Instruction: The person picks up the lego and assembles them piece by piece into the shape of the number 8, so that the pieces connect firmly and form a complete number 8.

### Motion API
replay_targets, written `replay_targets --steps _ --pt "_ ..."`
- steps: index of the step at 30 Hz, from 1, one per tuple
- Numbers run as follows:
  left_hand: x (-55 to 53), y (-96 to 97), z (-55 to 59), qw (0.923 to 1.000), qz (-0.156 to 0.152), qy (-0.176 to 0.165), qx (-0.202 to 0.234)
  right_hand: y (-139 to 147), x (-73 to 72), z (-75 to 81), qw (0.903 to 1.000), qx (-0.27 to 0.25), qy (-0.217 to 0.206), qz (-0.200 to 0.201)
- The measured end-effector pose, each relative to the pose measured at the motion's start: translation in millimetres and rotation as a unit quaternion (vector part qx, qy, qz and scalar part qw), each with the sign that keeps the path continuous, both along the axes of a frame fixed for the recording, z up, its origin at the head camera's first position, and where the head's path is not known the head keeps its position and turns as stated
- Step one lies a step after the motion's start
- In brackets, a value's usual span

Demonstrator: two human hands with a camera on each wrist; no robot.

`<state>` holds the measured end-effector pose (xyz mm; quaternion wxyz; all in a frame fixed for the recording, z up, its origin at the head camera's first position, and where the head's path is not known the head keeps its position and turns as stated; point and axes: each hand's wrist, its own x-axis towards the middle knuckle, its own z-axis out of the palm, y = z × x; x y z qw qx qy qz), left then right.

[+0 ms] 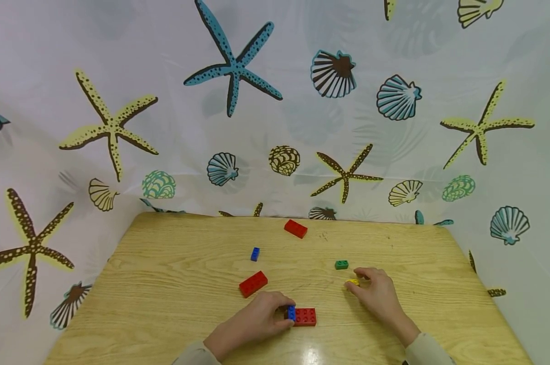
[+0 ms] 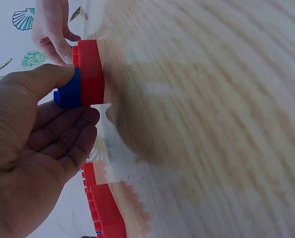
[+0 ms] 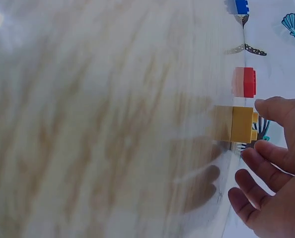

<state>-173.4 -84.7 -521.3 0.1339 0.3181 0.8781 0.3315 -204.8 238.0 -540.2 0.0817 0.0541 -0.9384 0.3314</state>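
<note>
1. Head view: the left grip (image 1: 263, 318) grasps a blue brick (image 1: 291, 313) seated on the end of a red brick (image 1: 306, 317) nearest that grip; the right grip (image 1: 380, 295) arches round a yellow brick (image 1: 353, 282) on the bench (image 1: 188, 243), with a green brick (image 1: 341, 264) just beyond; past the left grip lie a second red brick (image 1: 253, 284), then a loose blue brick (image 1: 255, 254), then a third red brick (image 1: 295, 228) farthest off
2. Left wrist view: thumb and fingers hold the blue brick from either side, on the red brick's studded face; the step in hand looks like steadying this pair while another piece is fetched
3. Right wrist view: the right grip seems released, thumb and forefinger parted to either side of the yellow brick at stud height, no firm pinch showing; the next move probably calls for closing on its sides and lifting it clear of the green brick, while the left grip holds its pair steady
</note>
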Motion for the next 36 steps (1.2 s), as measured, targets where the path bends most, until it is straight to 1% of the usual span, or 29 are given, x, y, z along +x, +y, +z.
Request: replay_targets --steps 8,11,17,22,26,36 --pt "-1.0 0.6 -1.9 0.9999 0.006 -0.007 -0.011 0.0 -1.4 -1.8 0.9995 0.010 -0.023 -0.018" --pt "-1.4 0.7 -4.0 0.9999 0.006 -0.005 -0.012 0.0 -1.8 -2.8 0.9995 0.012 -0.026 -0.017" --pt "-1.9 0.6 -4.3 0.9999 0.004 -0.001 -0.011 -1.2 -2.7 -3.7 0.9995 0.010 -0.027 -0.010" --pt "-1.7 0.2 -3.4 1.0000 0.004 0.001 -0.009 -1.8 -2.4 -3.5 0.9996 -0.003 -0.029 -0.004" --pt "-1.1 0.3 -2.2 1.0000 0.006 0.000 -0.008 -1.7 -0.9 -3.9 0.9993 -0.013 -0.036 -0.007" --pt "-1.1 0.7 -2.5 0.9999 0.009 -0.009 -0.010 -2.2 0.8 -6.1 0.9990 -0.005 -0.041 -0.016"
